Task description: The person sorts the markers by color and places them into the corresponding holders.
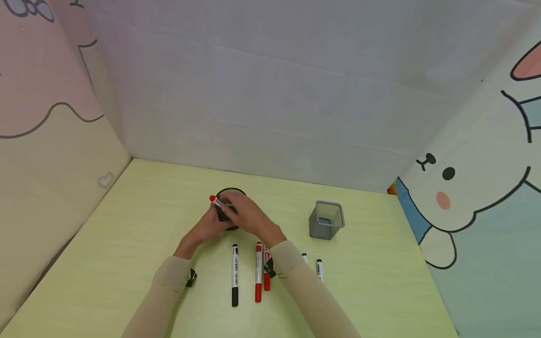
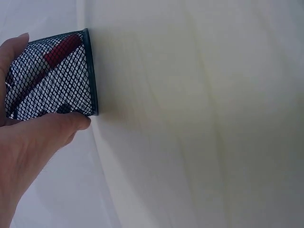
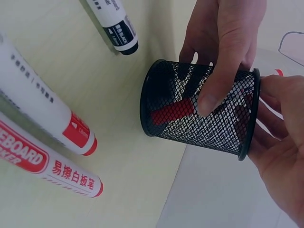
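One mesh cup [image 3: 219, 124] is gripped by the left hand [image 1: 209, 226]; beside it, the right hand [image 1: 249, 215] pinches a red-ended marker [image 1: 217, 202].

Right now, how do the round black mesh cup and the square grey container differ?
The round black mesh cup has a circular rim; the square grey container has four corners. The left hand grips the cup; no hand touches the container. Both have open tops.

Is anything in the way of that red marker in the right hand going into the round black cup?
Nothing visible blocks it: the right hand holds the red marker at the mouth of the mesh cup, and the left hand grips the cup's side. The loose markers lie apart.
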Demonstrator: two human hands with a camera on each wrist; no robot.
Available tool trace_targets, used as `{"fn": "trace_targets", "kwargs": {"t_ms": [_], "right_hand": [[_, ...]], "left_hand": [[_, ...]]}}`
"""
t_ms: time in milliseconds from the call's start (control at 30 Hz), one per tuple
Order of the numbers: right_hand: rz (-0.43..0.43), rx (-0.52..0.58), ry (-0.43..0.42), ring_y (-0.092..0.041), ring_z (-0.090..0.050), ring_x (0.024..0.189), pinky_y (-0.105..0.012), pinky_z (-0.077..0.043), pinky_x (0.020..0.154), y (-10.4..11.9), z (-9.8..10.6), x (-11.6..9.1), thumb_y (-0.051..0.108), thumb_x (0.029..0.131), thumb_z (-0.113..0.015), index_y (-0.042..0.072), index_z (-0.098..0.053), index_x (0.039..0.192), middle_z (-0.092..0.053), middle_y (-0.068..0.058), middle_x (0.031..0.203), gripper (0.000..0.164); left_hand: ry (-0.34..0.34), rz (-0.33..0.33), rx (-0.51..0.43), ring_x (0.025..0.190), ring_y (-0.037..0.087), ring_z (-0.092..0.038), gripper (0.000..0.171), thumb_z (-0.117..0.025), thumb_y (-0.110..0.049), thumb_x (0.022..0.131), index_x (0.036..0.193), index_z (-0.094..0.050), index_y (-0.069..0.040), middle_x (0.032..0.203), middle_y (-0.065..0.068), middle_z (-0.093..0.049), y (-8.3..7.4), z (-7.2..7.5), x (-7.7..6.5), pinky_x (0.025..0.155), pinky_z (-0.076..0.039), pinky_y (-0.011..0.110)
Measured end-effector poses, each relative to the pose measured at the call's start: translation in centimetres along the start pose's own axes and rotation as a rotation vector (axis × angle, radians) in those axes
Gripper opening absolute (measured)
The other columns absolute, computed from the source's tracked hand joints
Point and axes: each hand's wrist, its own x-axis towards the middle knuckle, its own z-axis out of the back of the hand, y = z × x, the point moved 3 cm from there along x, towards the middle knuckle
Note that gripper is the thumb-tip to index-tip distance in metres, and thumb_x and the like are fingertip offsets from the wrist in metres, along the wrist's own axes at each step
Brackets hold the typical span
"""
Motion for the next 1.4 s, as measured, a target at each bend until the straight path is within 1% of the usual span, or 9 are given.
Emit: {"fn": "trace_targets", "kwargs": {"t_ms": [133, 333, 467, 567, 667, 800, 967, 1233, 1400], "right_hand": [[0.002, 0.009, -0.019, -0.020, -0.057, 0.124, -0.032, -0.045, 0.106, -0.1, 0.1, -0.3, 0.017, 0.108, -0.055, 0.006, -0.061, 0.130, -0.061, -0.007, 0.134, 0.026], [-0.005, 0.041, -0.039, -0.020, -0.057, 0.120, -0.035, -0.047, 0.104, -0.3, 0.3, -1.2, 0.017, 0.107, -0.057, 0.006, -0.062, 0.128, -0.062, -0.007, 0.131, 0.025], [-0.012, 0.066, -0.072, -0.023, -0.058, 0.120, -0.036, -0.048, 0.103, -0.4, 0.6, -1.7, 0.014, 0.105, -0.061, 0.005, -0.063, 0.129, -0.063, -0.008, 0.130, 0.026], [0.000, 0.101, -0.116, -0.026, -0.059, 0.118, -0.039, -0.048, 0.102, -0.5, 1.1, -2.2, 0.011, 0.103, -0.064, 0.002, -0.063, 0.129, -0.064, -0.011, 0.128, 0.028], [0.022, 0.139, -0.165, -0.029, -0.061, 0.114, -0.042, -0.050, 0.100, -0.6, 1.5, -2.8, 0.008, 0.101, -0.066, -0.001, -0.062, 0.129, -0.064, -0.013, 0.125, 0.030], [0.040, 0.170, -0.223, -0.029, -0.062, 0.112, -0.045, -0.051, 0.098, -0.9, 2.1, -3.5, 0.008, 0.100, -0.067, -0.001, -0.060, 0.130, -0.064, -0.016, 0.125, 0.033], [0.041, 0.186, -0.283, -0.027, -0.063, 0.110, -0.047, -0.054, 0.094, -1.0, 2.8, -4.3, 0.008, 0.099, -0.068, 0.000, -0.060, 0.130, -0.065, -0.018, 0.122, 0.033], [-0.047, 0.223, -0.320, -0.031, -0.065, 0.107, -0.044, -0.056, 0.091, -1.1, 3.4, -5.7, 0.010, 0.099, -0.069, -0.004, -0.060, 0.127, -0.065, -0.018, 0.119, 0.033], [-0.114, 0.271, -0.339, -0.030, -0.067, 0.104, -0.046, -0.057, 0.088, -1.3, 3.5, -6.6, 0.010, 0.099, -0.069, -0.001, -0.061, 0.127, -0.066, -0.016, 0.117, 0.031]], "left_hand": [[-0.001, 0.006, -0.001, 0.118, 0.025, -0.053, 0.060, -0.066, -0.002, 0.099, 0.150, -0.033, -0.005, 0.140, 0.018, -0.051, 0.0, 0.0, 0.0, 0.094, -0.048, 0.027], [-0.021, 0.020, 0.027, 0.117, 0.029, -0.052, 0.068, -0.065, -0.002, 0.099, 0.151, -0.020, -0.005, 0.142, 0.021, -0.047, 0.2, 0.0, 0.1, 0.094, -0.048, 0.028], [-0.036, 0.029, 0.051, 0.115, 0.029, -0.052, 0.068, -0.066, -0.004, 0.099, 0.149, -0.020, -0.005, 0.140, 0.023, -0.048, 0.1, 0.0, 0.1, 0.094, -0.047, 0.031], [-0.033, 0.020, 0.056, 0.121, 0.032, -0.051, 0.071, -0.068, -0.006, 0.099, 0.150, -0.019, -0.005, 0.143, 0.024, -0.046, 0.0, -0.1, 0.1, 0.099, -0.047, 0.035], [-0.031, 0.036, 0.051, 0.129, 0.034, -0.049, 0.077, -0.071, -0.009, 0.098, 0.152, -0.016, -0.006, 0.149, 0.022, -0.043, 0.0, -0.1, 0.1, 0.105, -0.045, 0.041], [-0.049, 0.095, 0.074, 0.132, 0.034, -0.046, 0.084, -0.074, -0.015, 0.096, 0.154, -0.015, -0.006, 0.149, 0.018, -0.042, 0.1, 0.0, 0.2, 0.109, -0.041, 0.050], [-0.064, 0.118, 0.088, 0.134, 0.037, -0.044, 0.089, -0.076, -0.016, 0.095, 0.155, -0.012, -0.005, 0.150, 0.021, -0.039, 0.2, 0.0, 0.2, 0.112, -0.037, 0.056], [-0.088, 0.151, 0.109, 0.137, 0.041, -0.041, 0.095, -0.079, -0.018, 0.093, 0.158, -0.010, -0.008, 0.152, 0.023, -0.037, 0.1, 0.1, 0.1, 0.114, -0.032, 0.061], [-0.096, 0.167, 0.128, 0.136, 0.040, -0.041, 0.095, -0.080, -0.020, 0.092, 0.157, -0.011, -0.008, 0.150, 0.023, -0.038, 0.2, 0.1, 0.2, 0.114, -0.032, 0.061]]}}
